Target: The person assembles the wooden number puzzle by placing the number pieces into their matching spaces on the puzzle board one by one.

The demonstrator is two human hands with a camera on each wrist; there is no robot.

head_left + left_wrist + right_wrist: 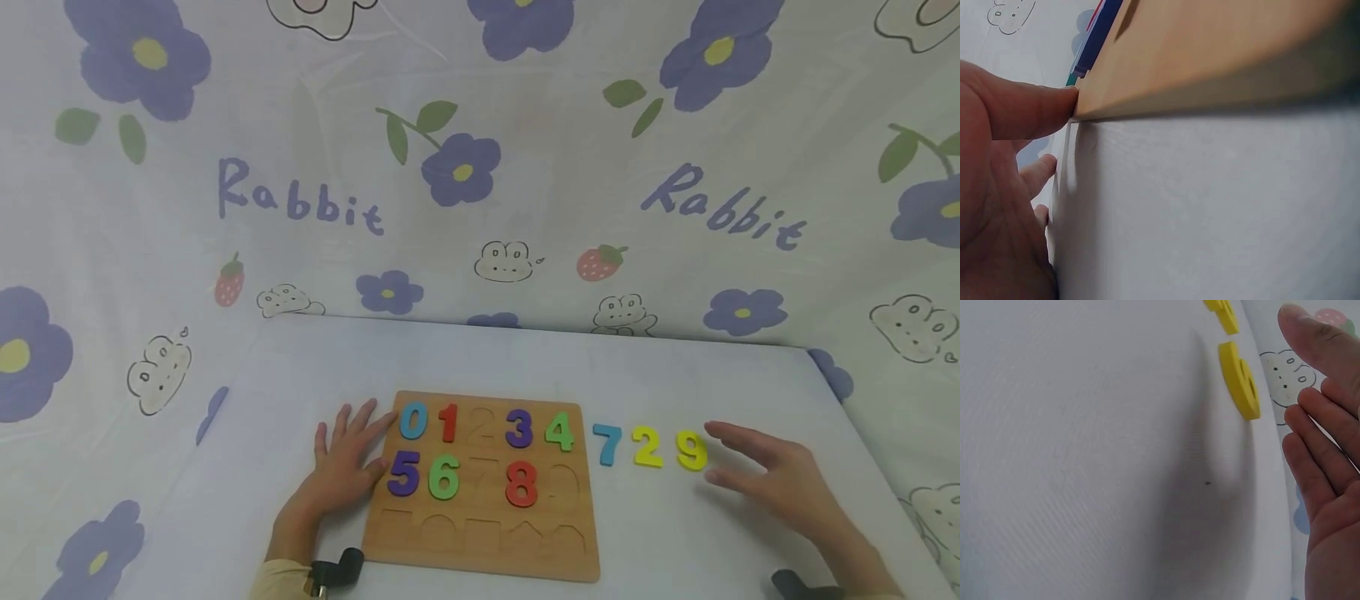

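Observation:
A wooden number puzzle board (pixel 480 500) lies on the white table. Seated in it are a blue 0 (pixel 413 421), red 1 (pixel 447 423), purple 3 (pixel 519 428), green 4 (pixel 559 432), purple 5 (pixel 404 473), green 6 (pixel 444 478) and red 8 (pixel 521 484). My left hand (pixel 347 462) rests at the board's left edge, fingers spread, its thumb touching the side. Right of the board lie a blue 7 (pixel 607 444), yellow 2 (pixel 647 447) and yellow 9 (pixel 692 451). Beside the 9, my right hand (pixel 780 475) hovers with fingers extended, holding nothing.
The board's bottom row has several bare shaped recesses (pixel 482 533). Behind the white table (pixel 675 533) hangs a cloth (pixel 540 117) printed with flowers and rabbits. Dark wrist devices (pixel 341 569) sit near both wrists.

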